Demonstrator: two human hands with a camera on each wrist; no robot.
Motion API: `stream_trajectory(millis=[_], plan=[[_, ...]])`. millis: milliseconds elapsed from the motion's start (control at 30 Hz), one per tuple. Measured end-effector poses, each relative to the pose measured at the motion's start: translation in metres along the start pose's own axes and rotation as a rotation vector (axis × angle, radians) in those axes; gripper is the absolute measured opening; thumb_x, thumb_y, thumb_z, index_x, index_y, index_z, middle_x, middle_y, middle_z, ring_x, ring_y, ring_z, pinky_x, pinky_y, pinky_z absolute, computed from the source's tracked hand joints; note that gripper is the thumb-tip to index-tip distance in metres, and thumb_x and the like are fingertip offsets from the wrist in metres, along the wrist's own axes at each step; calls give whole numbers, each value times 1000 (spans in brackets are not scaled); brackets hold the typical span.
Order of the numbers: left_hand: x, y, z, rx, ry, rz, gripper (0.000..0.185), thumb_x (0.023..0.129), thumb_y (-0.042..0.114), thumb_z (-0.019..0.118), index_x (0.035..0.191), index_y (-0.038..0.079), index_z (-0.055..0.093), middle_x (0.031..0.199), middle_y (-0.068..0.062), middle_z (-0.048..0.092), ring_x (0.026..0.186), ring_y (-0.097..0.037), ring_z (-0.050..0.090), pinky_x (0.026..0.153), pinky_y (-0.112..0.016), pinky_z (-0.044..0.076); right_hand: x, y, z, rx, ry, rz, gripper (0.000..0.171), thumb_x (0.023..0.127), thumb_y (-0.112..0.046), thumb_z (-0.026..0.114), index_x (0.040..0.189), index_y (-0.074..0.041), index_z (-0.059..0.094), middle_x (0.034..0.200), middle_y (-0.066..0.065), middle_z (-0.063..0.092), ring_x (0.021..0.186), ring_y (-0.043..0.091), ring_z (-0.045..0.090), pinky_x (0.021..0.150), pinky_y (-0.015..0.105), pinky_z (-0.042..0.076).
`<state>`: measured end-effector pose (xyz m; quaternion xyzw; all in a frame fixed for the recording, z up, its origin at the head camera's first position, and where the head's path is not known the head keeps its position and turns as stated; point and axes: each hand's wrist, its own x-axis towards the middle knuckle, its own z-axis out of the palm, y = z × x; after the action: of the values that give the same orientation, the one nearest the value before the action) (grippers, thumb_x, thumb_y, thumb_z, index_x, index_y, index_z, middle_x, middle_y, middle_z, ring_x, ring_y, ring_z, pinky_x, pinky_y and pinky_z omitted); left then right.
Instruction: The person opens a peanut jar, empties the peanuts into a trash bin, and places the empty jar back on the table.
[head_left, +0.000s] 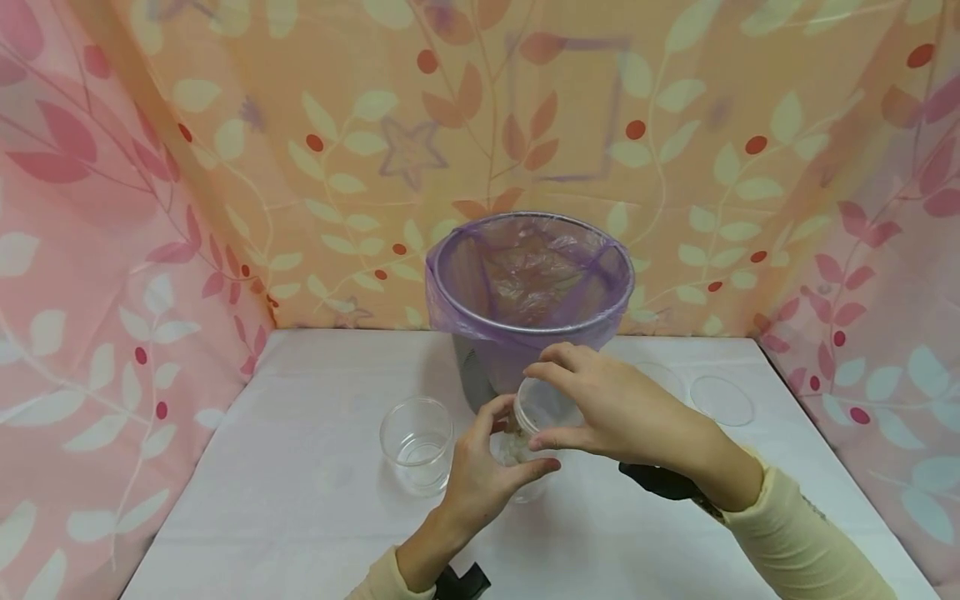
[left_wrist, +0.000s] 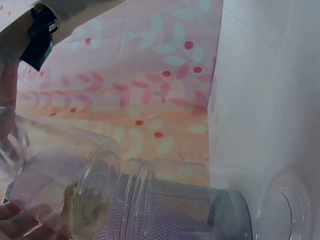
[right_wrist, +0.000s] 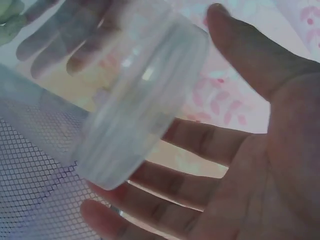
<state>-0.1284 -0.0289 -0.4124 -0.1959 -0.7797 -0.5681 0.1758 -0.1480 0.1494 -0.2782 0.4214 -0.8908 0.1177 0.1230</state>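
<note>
In the head view, my left hand (head_left: 480,479) grips a clear plastic jar (head_left: 513,448), tilted, at the middle of the table. Greenish-brown matter (left_wrist: 90,207) shows inside the jar near its bottom in the left wrist view. My right hand (head_left: 600,404) spans the jar's translucent lid (head_left: 546,404), thumb at one edge and fingers at the opposite edge. From the right wrist, this ridged lid (right_wrist: 145,100) lies between thumb and spread fingers. Another clear jar (left_wrist: 175,200) stands below the held one, mostly hidden by the hands in the head view.
Left of my hands stands an open clear jar (head_left: 417,442). A mesh bin (head_left: 474,379) lined with a purple bag (head_left: 525,333) stands just beyond them. Clear round lids (head_left: 722,400) lie on the white table (head_left: 300,500) to the right. Patterned curtains (head_left: 337,150) enclose the table.
</note>
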Motion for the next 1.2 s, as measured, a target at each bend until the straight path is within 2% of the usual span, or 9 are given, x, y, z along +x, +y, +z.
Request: stream_trajectory(millis=[100,200,333,467,700,833,1000,1100,1200], plan=[[1,1,0,11,0,-7,78,64,31,91,130,13,54,121,2,66,103,-14,63,92,-38,52,-1,0,1,-32,8,-14,57,78,-46,79,118,-8,64,108,4,63,87,16,64,72,32,56],[1,2,0,13,1,-16,79,62,31,91,130,16,54,119,2,67,101,-14,63,91,-37,52,-3,3,1,3,15,-42,51,77,-38,81,116,-10,64,108,2,63,89,15,63,71,29,55],[0,3,-1,0,-2,-6,80,62,31,92,130,14,55,119,3,67,100,-15,63,90,-35,51,-4,9,-3,87,-6,-86,49,76,-33,83,117,-14,64,113,-3,61,98,13,61,78,29,56],[1,4,-1,-20,-28,6,79,63,29,92,131,13,55,123,-2,66,101,-16,63,90,-33,52,-5,17,-7,166,-48,-143,51,75,-30,83,119,-16,63,120,-5,59,106,11,59,86,31,55],[0,5,-3,-41,-78,-26,77,65,28,91,131,19,54,124,0,65,105,-14,62,91,-32,53,-7,26,-12,244,-141,-283,61,73,-13,81,129,-19,57,136,1,53,121,17,55,93,36,53],[0,4,-3,-23,-54,-18,77,65,29,91,131,15,53,123,1,65,104,-15,62,91,-33,52,-7,18,-9,196,-86,-207,53,81,-28,79,129,-19,58,139,5,51,122,20,55,93,39,53],[1,3,-3,3,-15,-15,78,64,31,91,131,15,54,120,5,66,102,-13,63,91,-36,51,-3,5,-1,83,0,-28,59,81,-49,75,124,-11,62,126,8,59,105,22,64,84,40,56],[0,4,-2,12,-4,-16,78,63,32,91,131,16,54,118,4,67,101,-14,64,90,-37,52,-2,2,2,28,-14,11,61,80,-50,75,124,-10,62,117,5,62,94,19,65,77,36,57],[1,3,-2,15,-2,-9,78,63,31,91,130,16,55,119,0,68,100,-15,64,89,-37,53,-2,2,2,12,-21,-10,57,79,-43,79,123,-11,62,114,4,63,94,17,64,76,34,56]])
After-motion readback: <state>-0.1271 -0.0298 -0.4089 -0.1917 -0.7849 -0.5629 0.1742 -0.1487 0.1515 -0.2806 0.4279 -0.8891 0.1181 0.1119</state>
